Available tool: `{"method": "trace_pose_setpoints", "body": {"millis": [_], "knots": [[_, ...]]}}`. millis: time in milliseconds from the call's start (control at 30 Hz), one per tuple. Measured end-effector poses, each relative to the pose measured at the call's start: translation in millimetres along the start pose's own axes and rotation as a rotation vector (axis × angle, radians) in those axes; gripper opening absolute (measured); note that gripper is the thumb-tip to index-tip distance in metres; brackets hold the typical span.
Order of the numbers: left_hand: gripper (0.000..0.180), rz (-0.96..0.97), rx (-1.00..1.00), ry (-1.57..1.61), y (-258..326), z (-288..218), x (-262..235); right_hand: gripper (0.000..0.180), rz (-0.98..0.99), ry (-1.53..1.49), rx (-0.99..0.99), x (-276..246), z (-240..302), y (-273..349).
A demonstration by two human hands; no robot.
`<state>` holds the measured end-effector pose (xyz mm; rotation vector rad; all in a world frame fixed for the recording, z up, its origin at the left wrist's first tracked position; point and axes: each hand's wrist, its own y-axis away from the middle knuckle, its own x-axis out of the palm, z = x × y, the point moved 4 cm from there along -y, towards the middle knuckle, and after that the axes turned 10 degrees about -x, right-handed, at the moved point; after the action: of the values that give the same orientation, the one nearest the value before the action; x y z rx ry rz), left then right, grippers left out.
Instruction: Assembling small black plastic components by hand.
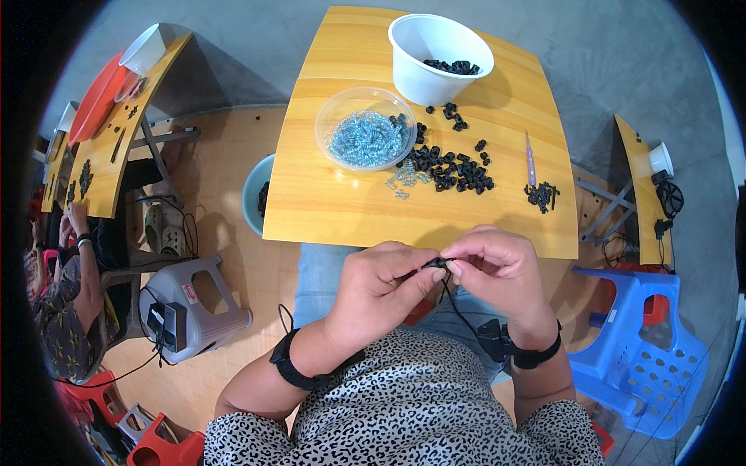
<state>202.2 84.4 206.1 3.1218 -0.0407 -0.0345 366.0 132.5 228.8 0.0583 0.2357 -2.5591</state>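
Just off the table's front edge, my left hand (377, 283) and my right hand (499, 268) meet with thumbs and fingertips pinched together. Between them is a small black part (437, 264), held by both hands and mostly covered by the fingers. Its exact kind is too small to make out. On the table (311, 210) ahead lie a heap of small black plastic pieces (466, 175) and several loose clear bits (404, 177). A round clear tub (320, 128) holds pale-blue translucent pieces. To the right, thin black pins (542, 197) lie below a slim purple pointed tool (531, 159).
A white bucket (412, 74) with black pieces stands at the table's back. A light-blue basin (252, 198) sits on the floor to the left. A blue stool (622, 334) is at right, a grey stool (183, 311) at left. Another person's hand (76, 217) works at the left table.
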Motion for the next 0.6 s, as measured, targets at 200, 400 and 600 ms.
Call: {"method": "trace_pose_setpoints", "body": {"millis": [200, 400, 600], "knots": [[0.016, -0.009, -0.014, -0.011, -1.0, -2.1, -0.7, 0.013, -0.053, -0.023, 0.133, 3.2, 0.0, 4.9], [0.016, 0.066, -0.123, 0.238, -0.4, 5.4, 3.3, 0.015, -0.035, 0.214, -0.108, 1.9, 8.2, -0.1], [0.018, 0.166, -0.258, 0.472, 0.5, 11.8, 6.1, 0.020, 0.021, 0.324, -0.294, 3.1, 12.5, -3.5]]}}
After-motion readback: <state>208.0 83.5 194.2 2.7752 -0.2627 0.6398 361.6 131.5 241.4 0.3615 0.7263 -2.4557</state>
